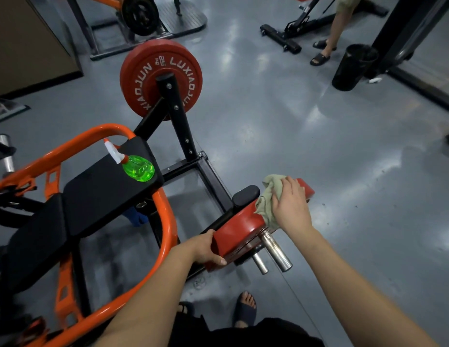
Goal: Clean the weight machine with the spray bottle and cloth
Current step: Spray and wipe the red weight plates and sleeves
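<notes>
Standing on the black seat pad [105,189] of the orange-framed weight machine [167,221], the green spray bottle [138,168] sits at the left with its white nozzle up, apart from both hands. Beyond it a red plate [143,71] hangs on a black post. Nearer, the left hand [208,249] grips the lower edge of a second red weight plate [238,227], fingers curled under its rim, thumb on its face. This plate sits on edge by two steel pegs [276,249]. Further right, the right hand [290,204] lies flat, fingers fairly straight, pressing the pale green cloth [267,196] onto the plate's upper rim. A black bin [353,67] stands far right.
</notes>
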`<state>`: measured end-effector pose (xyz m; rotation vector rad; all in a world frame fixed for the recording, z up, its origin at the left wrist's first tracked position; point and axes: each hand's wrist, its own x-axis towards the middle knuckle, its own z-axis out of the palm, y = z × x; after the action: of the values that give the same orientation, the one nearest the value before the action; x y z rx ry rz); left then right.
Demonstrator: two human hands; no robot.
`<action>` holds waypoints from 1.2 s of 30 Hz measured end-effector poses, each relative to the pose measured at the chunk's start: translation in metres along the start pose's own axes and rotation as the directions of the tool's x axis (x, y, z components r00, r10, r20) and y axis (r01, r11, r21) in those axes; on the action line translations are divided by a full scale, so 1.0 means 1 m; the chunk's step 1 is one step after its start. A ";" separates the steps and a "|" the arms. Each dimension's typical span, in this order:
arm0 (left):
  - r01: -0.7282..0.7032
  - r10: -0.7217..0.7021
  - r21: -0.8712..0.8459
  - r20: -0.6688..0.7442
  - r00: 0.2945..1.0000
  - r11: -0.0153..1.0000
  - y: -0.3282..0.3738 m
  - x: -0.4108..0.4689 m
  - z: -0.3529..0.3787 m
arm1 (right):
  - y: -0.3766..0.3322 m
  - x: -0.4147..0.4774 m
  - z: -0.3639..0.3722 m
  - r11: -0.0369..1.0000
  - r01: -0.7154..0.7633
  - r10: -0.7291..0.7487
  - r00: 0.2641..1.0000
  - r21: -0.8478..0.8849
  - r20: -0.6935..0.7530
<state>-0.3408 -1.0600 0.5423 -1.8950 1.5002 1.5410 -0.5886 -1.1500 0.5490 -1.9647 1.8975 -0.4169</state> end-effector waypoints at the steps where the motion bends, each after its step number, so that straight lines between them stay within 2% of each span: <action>1: 0.023 -0.023 0.050 -0.007 1.000 0.998 0.004 0.000 -0.001 | 0.001 0.000 0.000 1.000 0.005 -0.005 1.000 -0.024 0.015; 4: 0.076 -0.071 0.177 -0.040 0.997 0.981 0.016 -0.001 -0.003 | 0.002 -0.004 -0.002 0.991 0.083 -0.080 0.996 -0.101 0.031; 6: 0.099 -0.090 0.192 -0.058 0.994 0.976 0.024 -0.004 -0.002 | -0.001 -0.017 -0.001 0.965 0.211 -0.211 0.977 -0.157 0.019; 10: 0.053 -0.013 0.216 -0.182 0.983 0.975 0.035 -0.012 0.012 | -0.023 -0.068 0.021 0.867 0.488 -0.487 0.873 -0.098 0.038; 13: -0.050 0.103 0.206 -0.254 0.962 0.977 0.040 -0.017 0.017 | -0.034 -0.088 0.039 0.833 0.553 -0.552 0.833 -0.037 0.028; 17: -0.093 0.138 0.198 -0.227 0.964 0.976 0.042 -0.025 0.013 | -0.019 -0.066 0.029 0.785 0.619 -0.618 0.785 -0.003 0.040; 18: -0.092 0.139 0.211 -0.217 0.966 0.973 0.042 -0.026 0.011 | -0.013 -0.055 0.022 0.796 0.606 -0.605 0.795 0.001 0.028; 19: -0.089 0.138 0.222 -0.213 0.967 0.971 0.043 -0.026 0.009 | -0.006 -0.042 0.015 0.836 0.549 -0.549 0.836 0.009 -0.001; 21: -0.093 0.142 0.217 -0.222 0.965 0.972 0.044 -0.024 0.002 | 0.012 -0.010 -0.001 0.963 0.263 -0.259 0.964 0.065 -0.067; 22: -0.110 0.157 0.201 -0.235 0.959 0.973 0.046 -0.024 -0.002 | 0.019 0.007 -0.009 0.993 0.086 -0.081 0.994 0.081 -0.068; 24: -0.165 0.205 0.162 -0.273 0.940 0.973 0.058 -0.025 -0.005 | 0.029 0.031 -0.020 0.988 -0.148 0.148 0.989 0.052 0.004; 26: -0.219 0.255 0.146 -0.304 0.918 0.965 0.076 -0.026 -0.005 | 0.023 0.038 -0.022 0.979 -0.203 0.202 0.978 0.011 0.045; 28: -0.214 0.254 0.156 -0.313 0.915 0.964 0.096 -0.022 -0.001 | 0.009 0.035 -0.021 0.991 -0.127 0.128 0.991 -0.031 0.040; 31: -0.080 0.140 0.179 -0.356 0.924 0.981 0.117 -0.011 0.011 | -0.007 0.011 -0.015 0.991 0.133 -0.131 0.989 -0.026 0.071; 34: 0.049 0.049 0.217 -0.425 0.904 0.975 0.120 -0.005 0.022 | -0.003 -0.010 -0.006 0.927 0.373 -0.371 0.926 -0.027 0.068; 36: 0.061 0.052 0.242 -0.435 0.899 0.968 0.114 -0.005 0.024 | 0.005 -0.019 -0.004 0.871 0.490 -0.484 0.869 -0.040 0.105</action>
<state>-0.4482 -1.0884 0.5794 -2.1776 1.7665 0.8917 -0.5953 -1.1311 0.5512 -2.4602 1.3538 -0.3922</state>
